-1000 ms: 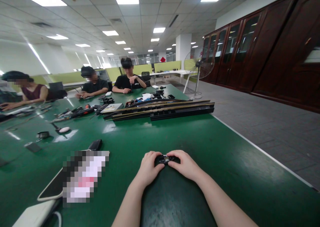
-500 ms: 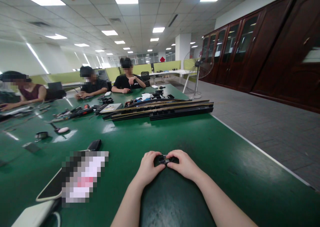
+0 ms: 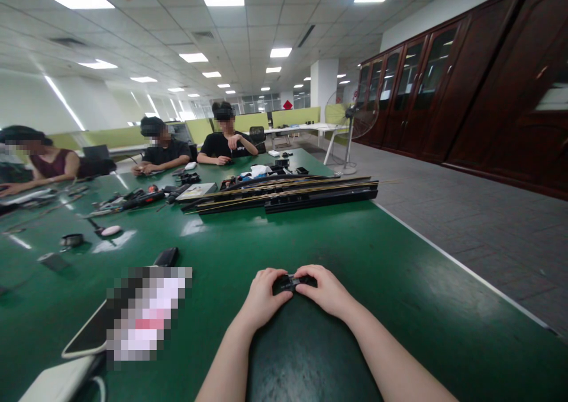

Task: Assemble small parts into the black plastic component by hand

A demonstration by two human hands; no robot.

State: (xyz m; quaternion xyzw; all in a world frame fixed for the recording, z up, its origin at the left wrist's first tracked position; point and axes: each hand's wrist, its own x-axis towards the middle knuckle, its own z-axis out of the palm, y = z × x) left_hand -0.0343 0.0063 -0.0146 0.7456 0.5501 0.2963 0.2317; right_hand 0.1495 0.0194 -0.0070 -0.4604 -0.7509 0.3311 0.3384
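Note:
A small black part sits low over the green table, its middle showing between my two hands. My left hand grips its left end, thumb in front and fingers behind. On the right end, my right hand holds it in the same way. Both sets of fingers are closed on the part and cover its ends. Its exact kind is too small to make out; a paler patch shows near its centre.
Long black rails with thin brass-coloured rods lie across the table ahead. A tablet-like device and a white box are at my left. Tools lie farther back. Several people sit beyond; a standing fan is at the far right.
My hands keep their hold in nearly the same place. The paler, lit area at the part's middle looks darker now, as if the part has tilted slightly.

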